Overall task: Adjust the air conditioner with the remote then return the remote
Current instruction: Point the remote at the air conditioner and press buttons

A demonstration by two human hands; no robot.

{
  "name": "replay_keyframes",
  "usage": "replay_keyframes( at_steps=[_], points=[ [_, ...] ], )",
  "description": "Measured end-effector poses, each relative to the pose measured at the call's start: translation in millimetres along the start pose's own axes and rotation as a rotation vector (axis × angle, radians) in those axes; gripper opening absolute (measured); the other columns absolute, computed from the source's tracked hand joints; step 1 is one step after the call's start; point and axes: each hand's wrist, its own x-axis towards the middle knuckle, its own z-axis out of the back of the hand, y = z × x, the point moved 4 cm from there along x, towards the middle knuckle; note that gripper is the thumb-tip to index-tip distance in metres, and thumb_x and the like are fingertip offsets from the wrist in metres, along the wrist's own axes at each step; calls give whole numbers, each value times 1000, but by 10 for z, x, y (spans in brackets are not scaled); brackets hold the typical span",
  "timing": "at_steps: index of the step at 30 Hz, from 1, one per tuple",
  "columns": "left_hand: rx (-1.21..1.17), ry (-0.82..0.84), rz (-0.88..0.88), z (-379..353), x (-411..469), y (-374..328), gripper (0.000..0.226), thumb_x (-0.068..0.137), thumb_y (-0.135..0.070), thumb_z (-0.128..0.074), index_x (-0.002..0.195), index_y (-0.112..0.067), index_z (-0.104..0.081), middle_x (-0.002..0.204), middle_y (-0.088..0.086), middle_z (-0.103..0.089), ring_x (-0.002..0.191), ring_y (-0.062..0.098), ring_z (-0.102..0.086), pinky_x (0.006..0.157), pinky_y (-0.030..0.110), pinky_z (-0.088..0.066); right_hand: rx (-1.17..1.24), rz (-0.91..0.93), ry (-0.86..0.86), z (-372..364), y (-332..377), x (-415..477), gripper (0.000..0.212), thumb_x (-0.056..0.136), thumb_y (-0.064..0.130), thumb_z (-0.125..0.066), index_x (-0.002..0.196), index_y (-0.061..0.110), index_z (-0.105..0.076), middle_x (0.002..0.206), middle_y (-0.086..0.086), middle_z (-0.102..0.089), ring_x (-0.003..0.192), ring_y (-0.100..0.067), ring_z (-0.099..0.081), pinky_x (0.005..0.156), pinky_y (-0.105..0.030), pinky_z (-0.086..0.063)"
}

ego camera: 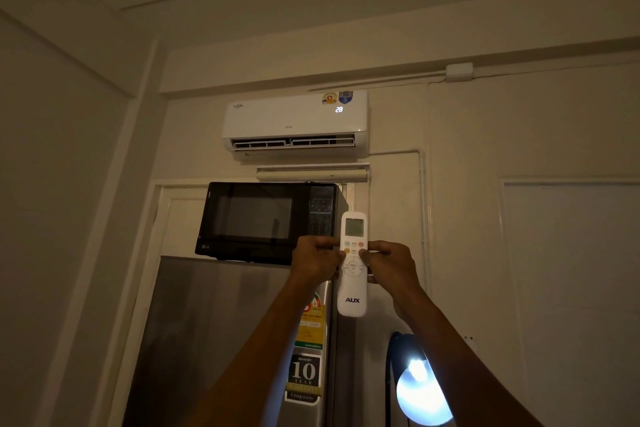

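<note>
A dim room is facing me, with the air conditioner [295,122] glowing 28 on the wall. Below it, I'm gripping the remote [353,263] with my left hand [316,261] and right hand [390,263], thumbs crowding the buttons; I'm risking a wrong press.

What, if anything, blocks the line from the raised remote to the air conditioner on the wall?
Nothing visible does. The remote, held upright between the left hand and right hand, sits in front of the microwave, with open space up to the air conditioner showing 28.
</note>
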Motion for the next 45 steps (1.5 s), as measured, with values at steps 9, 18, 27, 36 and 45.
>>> replay_keyframes(
  at_steps=[9, 18, 27, 36, 45],
  points=[
    [-37, 28, 6, -51, -8, 35, 32, 87, -6, -64, 119, -6, -64, 118, 15, -69, 104, 29, -70, 73, 31, -60, -15, -2, 1, 33, -49, 22, 34, 88, 12, -65, 121, 5, -63, 121, -18, -68, 106, -34, -69, 90, -52, -57],
    [-59, 41, 7, -123, 18, 85, 30, 86, -7, -65, 116, -7, -66, 116, 13, -71, 102, 27, -71, 61, 21, -58, -19, 2, -12, 72, -133, 71, 33, 88, 12, -65, 121, 5, -64, 121, -18, -69, 105, -33, -69, 91, -52, -56],
    [-45, 61, -37, -198, 74, 112, 31, 87, -6, -64, 119, -4, -63, 118, 16, -69, 101, 27, -71, 57, 18, -58, -35, 27, -20, 129, -153, 137, 33, 89, 13, -65, 120, 4, -64, 119, -18, -69, 104, -33, -70, 90, -51, -57],
    [-55, 68, -33, -382, 176, 170, 31, 86, -5, -65, 117, -4, -63, 117, 17, -69, 95, 24, -72, 58, 20, -58, -30, 16, -35, 260, -266, 255, 31, 88, 14, -65, 118, 6, -65, 115, -17, -71, 100, -30, -71, 88, -49, -58],
    [-79, 90, -10, -764, 264, 260, 34, 86, -4, -65, 120, 0, -62, 118, 20, -69, 103, 32, -70, 69, 31, -60, -54, 8, -56, 493, -530, 456, 29, 87, 14, -66, 116, 8, -66, 116, -14, -71, 99, -29, -71, 87, -48, -59]
  ],
)
